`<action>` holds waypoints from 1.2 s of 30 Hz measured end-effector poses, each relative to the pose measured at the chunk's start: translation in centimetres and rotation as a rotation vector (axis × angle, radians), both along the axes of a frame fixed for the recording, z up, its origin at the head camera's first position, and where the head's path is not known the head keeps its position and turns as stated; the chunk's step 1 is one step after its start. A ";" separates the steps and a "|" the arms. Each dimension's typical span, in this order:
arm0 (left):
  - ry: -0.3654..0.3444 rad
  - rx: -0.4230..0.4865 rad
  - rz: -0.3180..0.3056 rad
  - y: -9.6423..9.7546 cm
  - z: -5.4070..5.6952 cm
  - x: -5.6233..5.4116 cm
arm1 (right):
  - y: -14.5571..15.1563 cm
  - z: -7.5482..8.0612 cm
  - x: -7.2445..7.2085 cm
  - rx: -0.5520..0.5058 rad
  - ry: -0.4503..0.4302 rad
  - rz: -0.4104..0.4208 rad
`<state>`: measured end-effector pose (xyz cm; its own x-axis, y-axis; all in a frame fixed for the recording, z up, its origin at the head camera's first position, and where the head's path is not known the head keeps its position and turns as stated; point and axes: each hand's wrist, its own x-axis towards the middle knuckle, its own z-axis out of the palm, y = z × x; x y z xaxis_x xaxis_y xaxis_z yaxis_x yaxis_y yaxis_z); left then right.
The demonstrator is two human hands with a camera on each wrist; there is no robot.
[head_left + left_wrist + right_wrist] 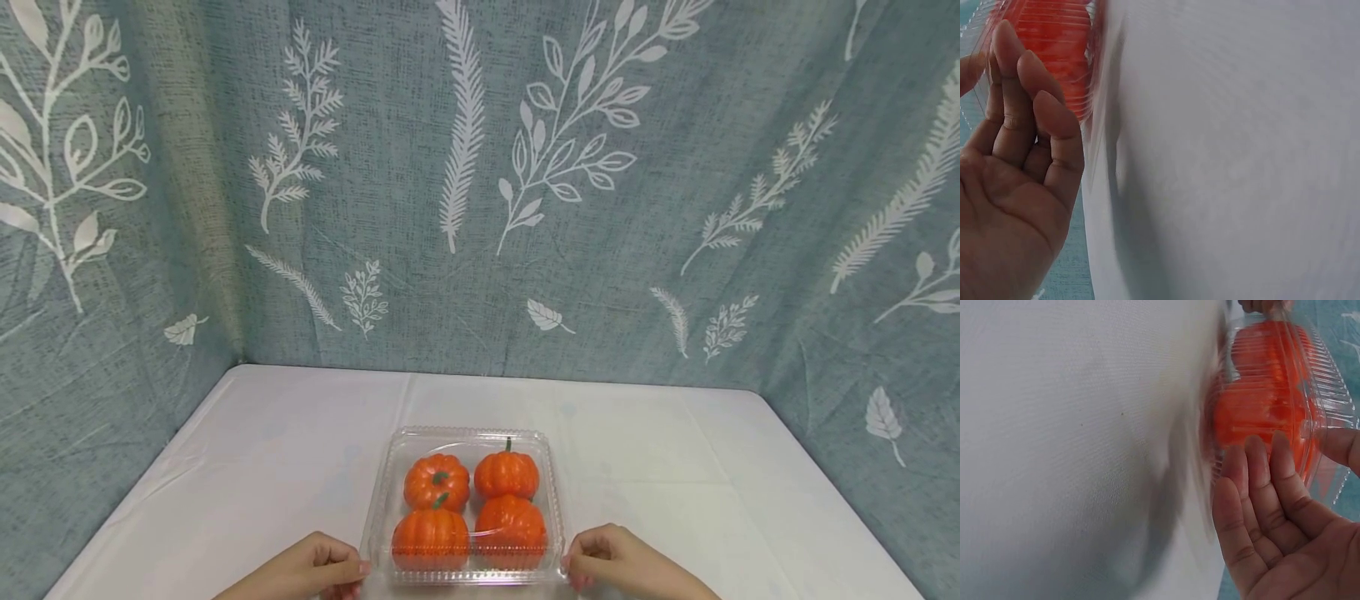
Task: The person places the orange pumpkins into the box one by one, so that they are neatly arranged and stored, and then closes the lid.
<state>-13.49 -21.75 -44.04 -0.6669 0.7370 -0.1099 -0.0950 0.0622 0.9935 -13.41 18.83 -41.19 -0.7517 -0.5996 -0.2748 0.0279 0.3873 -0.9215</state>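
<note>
A clear plastic clamshell container point(557, 500) with a ridged rim sits on the table, its lid down over several small orange pumpkins point(430, 537) with green stems. At its front left corner my left hand point(326, 567) pinches the rim between thumb and fingers. My right hand point(611, 558) holds the front right corner the same way. In the left wrist view the lower fingers point(1060, 115) curl loosely beside the ridged wall. The right wrist view has the thumb point(1340, 447) on the rim's upper side and the fingertips against the side.
A white cloth covers the table point(675, 483), with light creases in it. Blue-green curtains point(390, 183) printed with white leaves hang behind the table and along its left and right sides.
</note>
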 end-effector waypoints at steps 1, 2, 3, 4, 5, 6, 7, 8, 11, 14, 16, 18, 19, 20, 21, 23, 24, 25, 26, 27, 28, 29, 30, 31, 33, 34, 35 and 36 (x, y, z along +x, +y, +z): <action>-0.001 0.005 0.000 0.0 -0.1 0.0 | 0.0 0.0 0.0 -0.003 0.000 0.003; 0.006 0.012 -0.001 0.0 -0.1 0.1 | 0.0 0.1 0.0 -0.008 0.003 0.008; 0.003 0.015 0.002 0.0 -0.2 0.1 | 0.0 0.1 0.0 -0.011 0.011 0.016; -0.004 0.014 0.005 0.0 -0.2 0.1 | 0.0 0.1 0.0 -0.012 0.014 0.019; -0.011 0.018 0.007 0.0 -0.2 0.1 | 0.0 0.1 0.0 -0.011 0.018 0.020; -0.024 0.020 0.006 0.0 -0.1 0.1 | -0.1 0.1 0.0 -0.011 0.026 0.024; -0.036 0.021 0.008 0.0 -0.1 0.2 | -0.1 0.1 0.0 -0.008 0.032 0.025; -0.048 0.024 0.009 0.1 -0.1 0.2 | -0.1 0.0 0.0 -0.006 0.040 0.025; -0.051 0.039 0.011 0.1 -0.1 0.3 | -0.1 0.0 0.1 -0.001 0.056 0.020; -0.030 0.043 0.022 0.1 -0.2 0.3 | -0.1 0.0 0.1 0.001 0.065 0.015; -0.019 0.042 0.028 0.1 -0.2 0.3 | -0.1 0.0 0.1 -0.002 0.065 0.015; -0.009 0.036 0.032 0.1 -0.2 0.3 | -0.1 0.0 0.1 -0.005 0.064 0.019; -0.003 0.035 0.034 0.1 -0.2 0.3 | -0.1 0.0 0.1 -0.007 0.061 0.020; 0.001 0.035 0.035 0.2 -0.2 0.3 | -0.1 0.0 0.1 -0.011 0.054 0.018; 0.007 0.034 0.036 0.2 -0.1 0.3 | -0.1 0.0 0.1 -0.014 0.051 0.018; 0.016 0.035 0.036 0.2 -0.1 0.3 | -0.1 -0.1 0.1 -0.020 0.053 0.022; 0.020 0.036 0.038 0.2 -0.1 0.3 | -0.1 -0.1 0.1 -0.023 0.053 0.023; 0.022 0.037 0.039 0.3 -0.1 0.3 | -0.1 -0.1 0.1 -0.028 0.050 0.021; 0.021 0.037 0.041 0.3 -0.1 0.3 | -0.1 -0.1 0.1 -0.033 0.051 0.022; 0.021 0.037 0.043 0.3 -0.1 0.3 | -0.1 -0.1 0.1 -0.037 0.049 0.024; 0.017 0.038 0.045 0.3 -0.1 0.3 | -0.1 -0.2 0.1 -0.042 0.043 0.026; 0.012 0.037 0.048 0.3 -0.1 0.3 | -0.1 -0.2 0.1 -0.048 0.036 0.029; 0.009 0.037 0.051 0.3 -0.1 0.3 | -0.1 -0.2 0.1 -0.054 0.028 0.031; 0.004 0.037 0.052 0.3 -0.2 0.3 | -0.1 -0.2 0.1 -0.060 0.023 0.035; 0.001 0.032 0.057 0.3 -0.2 0.4 | -0.1 -0.3 0.1 -0.068 0.019 0.044; 0.001 0.029 0.059 0.3 -0.3 0.4 | -0.1 -0.3 0.1 -0.072 0.020 0.047; 0.002 0.023 0.063 0.3 -0.3 0.4 | -0.1 -0.3 0.1 -0.074 0.025 0.049; 0.005 0.016 0.068 0.3 -0.3 0.4 | -0.2 -0.3 0.1 -0.075 0.027 0.049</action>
